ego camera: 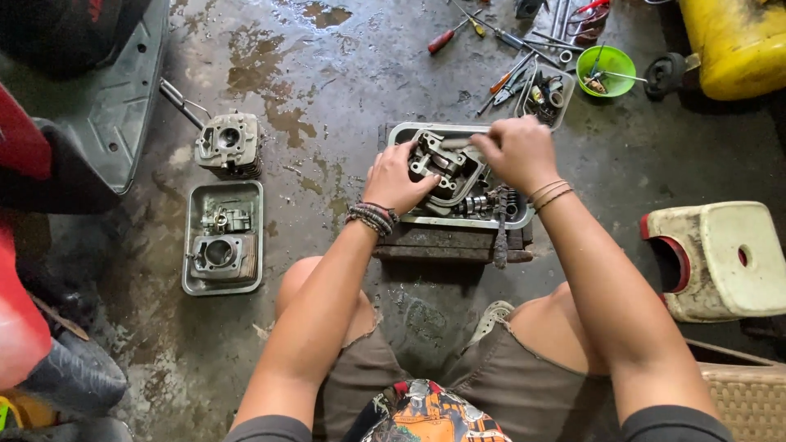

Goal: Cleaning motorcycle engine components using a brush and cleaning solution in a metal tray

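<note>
Two hands over tray (401, 131): left hand (399, 178) clamped on cylinder head (435, 164), right hand (517, 151) gripping tool (460, 142) above it.

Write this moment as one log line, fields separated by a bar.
left hand: steadies grey metal engine head | right hand: grips a tool, partly hidden, over it | head sits in grey rectangular metal tray

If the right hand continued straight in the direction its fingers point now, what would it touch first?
Probably the engine part in the metal tray: the right hand points left, holding a small tool just above it. Depth is unclear.
</note>
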